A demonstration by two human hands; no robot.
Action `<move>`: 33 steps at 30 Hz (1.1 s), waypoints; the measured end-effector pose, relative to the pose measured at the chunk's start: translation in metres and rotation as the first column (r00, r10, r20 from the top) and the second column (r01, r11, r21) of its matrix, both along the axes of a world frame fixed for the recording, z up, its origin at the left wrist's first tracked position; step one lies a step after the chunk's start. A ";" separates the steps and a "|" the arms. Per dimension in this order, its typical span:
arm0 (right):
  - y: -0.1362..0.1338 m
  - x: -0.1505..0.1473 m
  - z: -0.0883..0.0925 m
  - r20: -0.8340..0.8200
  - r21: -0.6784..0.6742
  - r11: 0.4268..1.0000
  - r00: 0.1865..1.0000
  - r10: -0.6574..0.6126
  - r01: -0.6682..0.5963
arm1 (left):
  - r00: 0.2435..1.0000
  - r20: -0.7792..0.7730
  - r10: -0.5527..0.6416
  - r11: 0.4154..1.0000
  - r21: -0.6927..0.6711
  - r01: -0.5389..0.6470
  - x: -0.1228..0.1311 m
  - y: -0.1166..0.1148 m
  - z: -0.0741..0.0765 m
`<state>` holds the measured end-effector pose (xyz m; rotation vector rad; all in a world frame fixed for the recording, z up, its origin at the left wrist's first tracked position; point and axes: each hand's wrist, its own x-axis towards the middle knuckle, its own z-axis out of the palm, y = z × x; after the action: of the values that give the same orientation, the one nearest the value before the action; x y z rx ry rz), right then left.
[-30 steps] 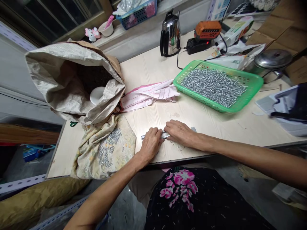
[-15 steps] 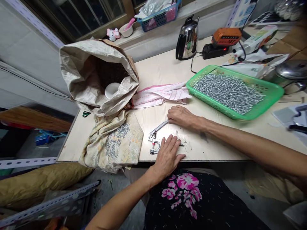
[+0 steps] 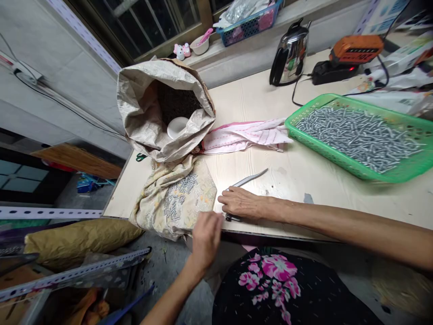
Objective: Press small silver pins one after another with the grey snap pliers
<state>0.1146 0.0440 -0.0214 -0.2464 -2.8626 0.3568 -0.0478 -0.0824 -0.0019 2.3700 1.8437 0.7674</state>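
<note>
My right hand (image 3: 241, 203) lies over a metal lever tool (image 3: 253, 177) near the table's front edge, fingers curled round its body. The tool's long grey handle sticks out beyond my knuckles, and a dark end shows below the hand; its spring and jaws are hidden. Just off the front edge, beside a patterned cloth (image 3: 206, 194), my left hand (image 3: 205, 237) is raised with its fingers curled in and partly blurred; what they hold, if anything, does not show. Small metal pins (image 3: 181, 192) lie scattered on that cloth.
A green basket (image 3: 341, 164) of metal pins stands at right. Behind the cloth leans an open sack (image 3: 135, 113) with a white bowl (image 3: 176, 127) inside. A pink-striped towel (image 3: 246, 136), a kettle (image 3: 291, 56) and a battery on a charger (image 3: 333, 72) sit farther back.
My right hand has moved from the tool's handle end down onto its body. My left hand has lifted off the tool, moved left past the table edge and curled its fingers. The view has shifted.
</note>
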 end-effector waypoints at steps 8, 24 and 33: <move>0.007 0.037 0.045 -0.246 0.110 0.900 0.889 -0.386 0.422 | 0.915 -0.321 0.244 0.945 -0.133 -0.298 -0.070 0.039 -0.017; -0.062 0.079 0.009 0.015 -0.133 0.738 0.746 -0.665 0.661 | 0.926 -0.016 0.378 0.857 -0.371 -0.357 -0.083 0.051 0.006; -0.054 0.075 -0.016 0.012 -0.086 0.769 0.773 -0.635 0.633 | 0.670 0.491 0.558 0.718 -0.689 -0.093 -0.010 0.045 0.012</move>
<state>0.1897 -0.0096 -0.0372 -1.1829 -2.5346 0.3320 -0.0582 -0.0376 0.0103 1.1077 1.8104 0.7425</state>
